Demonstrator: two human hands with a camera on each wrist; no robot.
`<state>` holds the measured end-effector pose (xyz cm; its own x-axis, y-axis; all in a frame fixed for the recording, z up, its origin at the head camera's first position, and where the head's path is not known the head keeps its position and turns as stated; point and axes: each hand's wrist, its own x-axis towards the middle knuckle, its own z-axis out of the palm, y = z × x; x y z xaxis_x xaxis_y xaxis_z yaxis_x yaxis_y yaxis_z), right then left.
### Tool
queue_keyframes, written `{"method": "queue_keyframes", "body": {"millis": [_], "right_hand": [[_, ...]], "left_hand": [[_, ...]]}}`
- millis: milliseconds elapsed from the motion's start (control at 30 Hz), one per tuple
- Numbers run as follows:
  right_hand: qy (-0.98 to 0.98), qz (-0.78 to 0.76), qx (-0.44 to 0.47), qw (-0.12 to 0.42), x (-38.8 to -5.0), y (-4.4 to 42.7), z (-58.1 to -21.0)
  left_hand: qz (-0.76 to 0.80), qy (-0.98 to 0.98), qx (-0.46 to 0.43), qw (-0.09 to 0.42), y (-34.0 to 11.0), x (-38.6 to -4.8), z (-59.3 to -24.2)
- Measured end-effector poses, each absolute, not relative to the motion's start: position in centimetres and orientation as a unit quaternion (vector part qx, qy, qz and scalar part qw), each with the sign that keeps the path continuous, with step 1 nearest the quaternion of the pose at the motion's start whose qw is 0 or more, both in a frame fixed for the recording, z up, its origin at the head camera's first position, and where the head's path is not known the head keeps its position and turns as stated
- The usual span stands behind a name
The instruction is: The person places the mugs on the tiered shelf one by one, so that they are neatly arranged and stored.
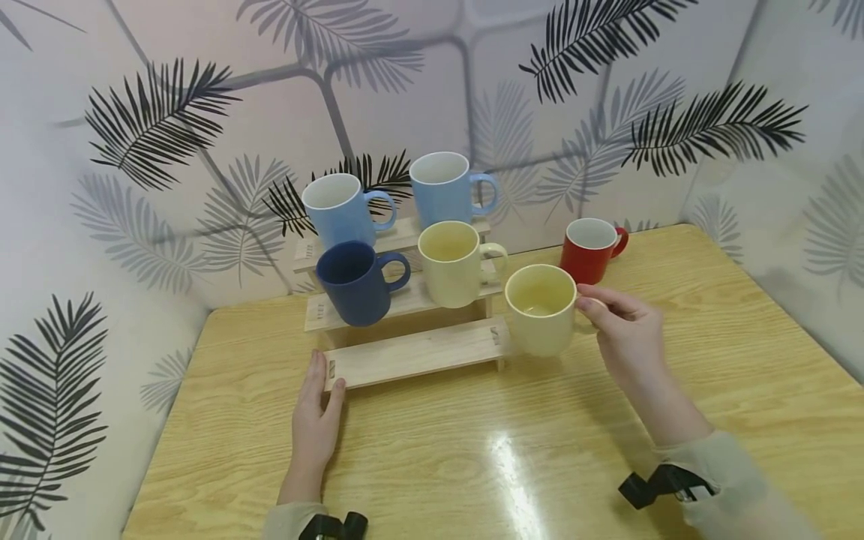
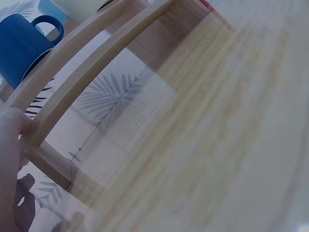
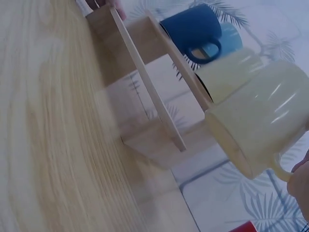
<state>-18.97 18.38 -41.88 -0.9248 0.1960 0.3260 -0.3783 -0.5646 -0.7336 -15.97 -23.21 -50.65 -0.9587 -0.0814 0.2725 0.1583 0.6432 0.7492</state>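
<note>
My right hand (image 1: 628, 330) pinches the handle of a pale yellow mug (image 1: 542, 315), which is held up at the right end of a stepped wooden rack (image 1: 418, 352). In the right wrist view that mug (image 3: 263, 116) is off the table, its base in sight. At the rack's left end my left hand (image 1: 316, 412) holds the lowest step's corner, thumb at the front edge, fingers along the side. A dark blue mug (image 1: 358, 285) and another pale yellow mug (image 1: 452, 266) stand on the middle step. Two light blue mugs, one left (image 1: 340, 210) and one right (image 1: 442, 187), occupy the top step.
A red mug (image 1: 587, 251) with a white inside stands on the wooden table (image 1: 432, 465) at the back right, just beyond the right hand. Behind the table rises a wall covering with leaf prints (image 1: 162, 120).
</note>
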Motion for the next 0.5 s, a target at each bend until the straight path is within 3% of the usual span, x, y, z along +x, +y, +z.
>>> {"method": "queue_keyframes", "body": {"millis": [500], "right_hand": [[-0.451, 0.865, 0.185, 0.118, -18.9, 11.1, -43.4]], "left_hand": [[-0.422, -0.895, -0.025, 0.144, -23.2, -15.9, -50.6]]}}
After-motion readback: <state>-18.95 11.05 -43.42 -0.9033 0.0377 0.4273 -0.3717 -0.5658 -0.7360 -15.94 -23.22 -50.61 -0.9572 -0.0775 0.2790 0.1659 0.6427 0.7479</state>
